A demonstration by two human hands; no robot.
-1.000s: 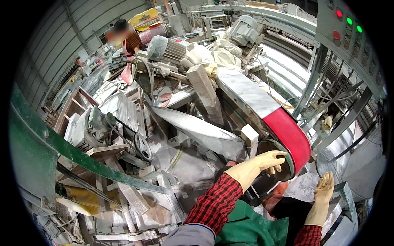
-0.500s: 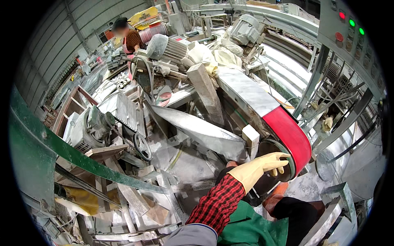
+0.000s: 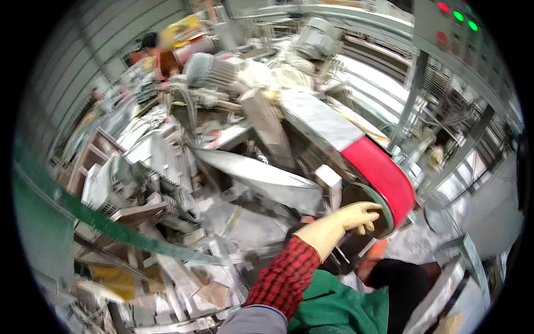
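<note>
My left hand point(image 3: 353, 221) wears a cream rubber glove, with a red-and-black checked sleeve cover point(image 3: 283, 275) behind it. It is open: the upper fingers reach out to the right and the lower ones bend down, with nothing seen between them. The fingers are at the rounded, red-covered end point(image 3: 381, 172) of a long belt machine, in front of its roller point(image 3: 361, 195). Whether they touch it I cannot tell. A squared pale block point(image 3: 329, 181) stands just beyond the hand. My right hand is not seen; a pale yellow patch at the lower right is too blurred to name.
A leaf-shaped grey metal piece point(image 3: 264, 181) lies left of the belt machine. A green curved bar point(image 3: 117, 231) crosses the left side. Motors point(image 3: 208, 72) and timber clutter the back, where another person point(image 3: 167, 61) stands. A control box point(image 3: 456, 33) hangs upper right.
The whole picture has shifted left and blurred as my head turned. My left hand keeps much the same pose beside the red-covered end.
</note>
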